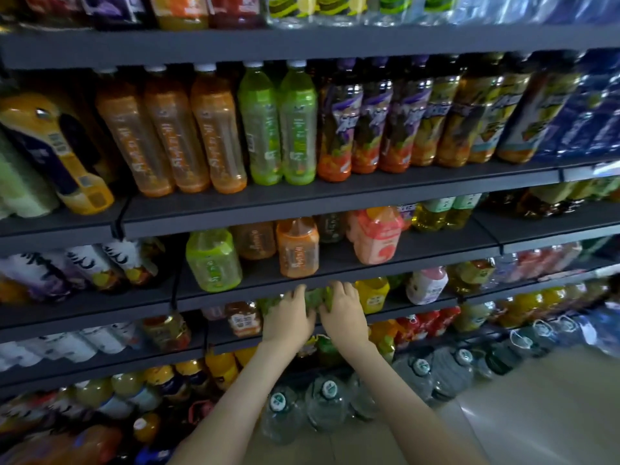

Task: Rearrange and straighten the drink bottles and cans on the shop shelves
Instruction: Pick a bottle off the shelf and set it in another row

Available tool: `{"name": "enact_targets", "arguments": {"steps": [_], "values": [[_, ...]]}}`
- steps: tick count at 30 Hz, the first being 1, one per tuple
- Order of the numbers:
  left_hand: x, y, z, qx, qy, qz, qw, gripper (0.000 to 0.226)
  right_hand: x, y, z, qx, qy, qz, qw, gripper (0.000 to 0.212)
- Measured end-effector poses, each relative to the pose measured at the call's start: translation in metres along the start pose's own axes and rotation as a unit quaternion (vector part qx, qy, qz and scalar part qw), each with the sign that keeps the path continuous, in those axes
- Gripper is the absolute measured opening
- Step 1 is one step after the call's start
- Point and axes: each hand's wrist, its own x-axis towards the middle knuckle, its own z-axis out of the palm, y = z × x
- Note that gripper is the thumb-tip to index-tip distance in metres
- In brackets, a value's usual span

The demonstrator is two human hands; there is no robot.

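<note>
Both my hands reach under the edge of a dark shelf (pixel 335 273) to the row below. My left hand (pixel 289 317) wraps around a green-labelled bottle (pixel 268 305). Beside it my right hand (pixel 342 312) grips another green bottle (pixel 318 297); the two hands almost touch. Most of both bottles is hidden by my fingers and the shelf edge. On the same row a brown bottle (pixel 244 318) stands to the left and a yellow bottle (pixel 372 293) to the right.
The shelf above holds a green bottle (pixel 213 260), an orange bottle (pixel 298 251) and a pink bottle (pixel 377 236) with gaps between them. Higher up stand tight rows of orange, green and purple-labelled bottles. Large water jugs (pixel 327 402) sit on the floor below.
</note>
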Motion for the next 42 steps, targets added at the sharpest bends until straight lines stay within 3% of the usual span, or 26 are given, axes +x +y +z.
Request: {"name": "enact_targets", "arguments": {"steps": [14, 18, 27, 34, 42], "values": [[0.027, 0.215, 0.077, -0.005, 0.009, 0.011, 1.0, 0.048, 0.032, 0.2, -0.134, 0.011, 0.055, -0.004, 0.998, 0.029], [0.046, 0.245, 0.085, -0.007, -0.002, 0.026, 1.0, 0.048, 0.051, 0.227, -0.147, -0.012, 0.06, 0.008, 0.998, 0.02], [0.1, 0.277, 0.115, 0.008, -0.051, 0.059, 0.997, 0.046, 0.085, 0.274, -0.174, -0.016, 0.051, 0.068, 0.996, 0.032], [0.125, 0.305, 0.144, 0.023, -0.081, 0.073, 0.994, 0.039, 0.096, 0.326, -0.187, -0.016, 0.049, 0.12, 0.991, 0.029], [0.13, 0.388, 0.184, 0.025, -0.071, 0.066, 0.995, 0.048, 0.1, 0.398, -0.232, -0.001, 0.054, 0.113, 0.992, 0.036]]}}
